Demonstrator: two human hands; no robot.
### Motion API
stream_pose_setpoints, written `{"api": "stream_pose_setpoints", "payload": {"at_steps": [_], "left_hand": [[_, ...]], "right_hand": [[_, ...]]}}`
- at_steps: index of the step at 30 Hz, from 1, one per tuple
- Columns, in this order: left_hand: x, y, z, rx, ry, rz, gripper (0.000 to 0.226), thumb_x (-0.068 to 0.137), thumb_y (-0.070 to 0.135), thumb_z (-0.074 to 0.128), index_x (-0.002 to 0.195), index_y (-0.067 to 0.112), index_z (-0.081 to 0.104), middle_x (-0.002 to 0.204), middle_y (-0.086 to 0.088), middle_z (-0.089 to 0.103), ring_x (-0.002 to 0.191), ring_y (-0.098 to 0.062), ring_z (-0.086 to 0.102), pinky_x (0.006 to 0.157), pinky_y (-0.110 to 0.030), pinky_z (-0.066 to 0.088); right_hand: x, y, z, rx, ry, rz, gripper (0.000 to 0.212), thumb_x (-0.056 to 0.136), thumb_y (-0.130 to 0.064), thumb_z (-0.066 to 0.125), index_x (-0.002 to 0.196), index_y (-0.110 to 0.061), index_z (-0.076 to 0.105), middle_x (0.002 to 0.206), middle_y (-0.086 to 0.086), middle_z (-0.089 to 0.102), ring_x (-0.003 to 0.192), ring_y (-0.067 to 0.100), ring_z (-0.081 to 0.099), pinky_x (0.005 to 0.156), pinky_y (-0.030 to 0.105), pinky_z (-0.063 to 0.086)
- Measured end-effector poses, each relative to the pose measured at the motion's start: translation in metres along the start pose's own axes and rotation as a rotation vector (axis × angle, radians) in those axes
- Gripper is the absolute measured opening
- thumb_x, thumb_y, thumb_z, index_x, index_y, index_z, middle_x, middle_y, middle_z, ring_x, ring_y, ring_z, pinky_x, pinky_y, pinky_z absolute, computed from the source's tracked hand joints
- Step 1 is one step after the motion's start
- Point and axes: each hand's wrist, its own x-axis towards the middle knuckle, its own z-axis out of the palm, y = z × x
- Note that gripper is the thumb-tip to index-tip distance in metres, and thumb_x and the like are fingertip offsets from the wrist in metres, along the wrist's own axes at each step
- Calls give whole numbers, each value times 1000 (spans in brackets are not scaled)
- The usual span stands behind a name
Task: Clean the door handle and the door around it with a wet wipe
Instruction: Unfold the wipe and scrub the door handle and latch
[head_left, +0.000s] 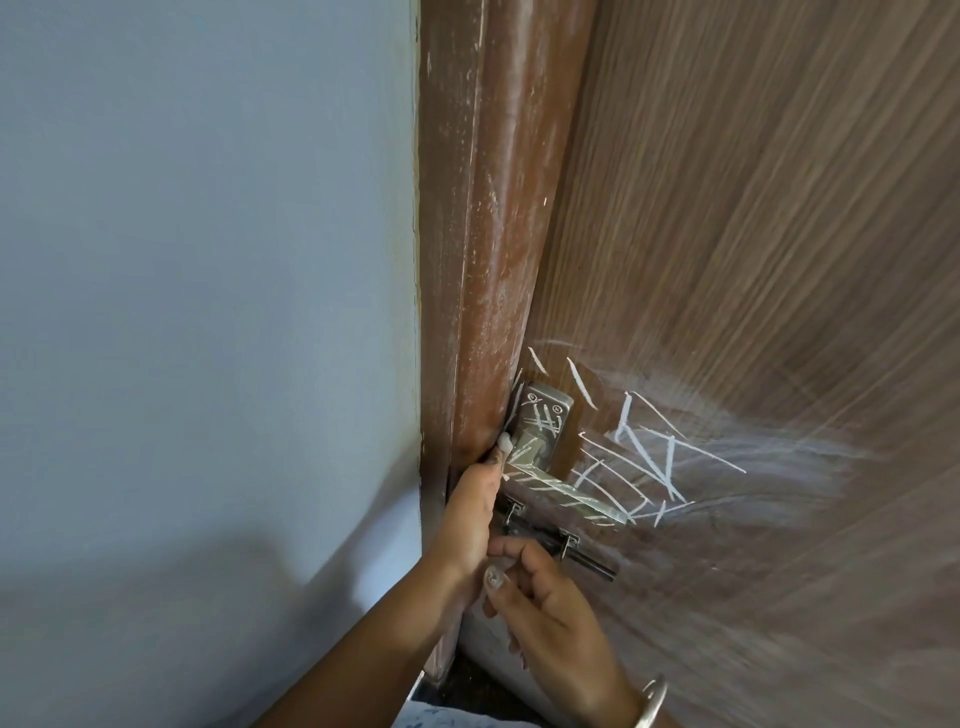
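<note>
A metal lever door handle (561, 488) on its plate (543, 415) sits at the left edge of the brown wood-grain door (753, 234). White chalk-like lines (654, 457) cross the handle and the door to its right, with a pale smeared haze around them. My left hand (470, 512) reaches up along the door frame and pinches a small white piece (505, 443) against the handle's left end; I cannot tell whether it is a wipe or chalk. My right hand (550, 623), with a metal bangle (655, 699), hovers below with curled fingers beside my left wrist.
A metal slide bolt (561, 543) is fixed just under the handle, above my right hand. The scuffed reddish-brown door frame (488, 234) runs up the middle. A pale blue wall (208, 260) fills the left side. A dark floor strip (462, 680) shows at the bottom.
</note>
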Motion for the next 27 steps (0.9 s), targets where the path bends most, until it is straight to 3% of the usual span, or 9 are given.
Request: {"api": "stream_pose_setpoints", "payload": {"at_steps": [5,8,12,14,16,20,23,27], "left_hand": [[1,12,2,31,2,5,44,97,28,19,135,23,41,130,13,42,124,0,33,102,-20,19],[1,18,3,28,-14,15,43,97,30,19,132,23,43,130,12,44,122,1,35,103,-21,21],[-1,25,6,-26,-42,36,35,93,34,27,111,31,58,119,19,55,115,5,45,106,-27,26],[0,30,6,1,-54,53,36,92,36,28,103,35,62,107,27,63,106,11,52,99,-22,33],[1,30,6,46,-57,68,40,93,37,29,88,42,68,89,33,67,89,19,57,80,-13,41],[-1,26,7,71,-33,63,36,95,36,29,90,49,62,86,39,64,84,25,55,67,-4,44],[2,20,6,105,-53,14,49,96,37,27,76,49,69,73,34,67,71,21,59,54,0,43],[7,9,7,115,12,-22,41,93,39,34,84,35,74,87,12,74,80,4,67,62,-14,50]], "right_hand": [[1,-1,1,-2,-8,-59,31,81,-42,55,111,-33,54,70,-6,62,60,0,53,58,22,41],[4,-2,-1,-22,23,-124,30,81,-41,57,110,-33,56,72,-7,60,64,5,53,61,26,44],[12,-13,-13,-95,163,-235,28,79,-33,60,107,-36,57,74,-12,61,57,4,52,58,22,45],[15,-22,-20,-201,232,-308,30,79,-31,60,108,-40,55,79,-15,62,55,4,53,52,18,43],[18,-30,-25,-356,303,-371,34,79,-30,60,110,-42,52,88,-17,61,63,6,57,54,16,45],[22,-39,-31,-561,352,-466,41,77,-20,64,117,-23,56,102,-14,57,78,1,59,64,13,46],[21,-41,-30,-613,344,-478,46,76,-12,72,118,-20,57,100,-15,53,75,-2,54,69,5,40],[16,-39,-30,-637,338,-484,48,75,-18,72,120,-23,55,99,-17,50,71,-5,51,65,7,42]]}}
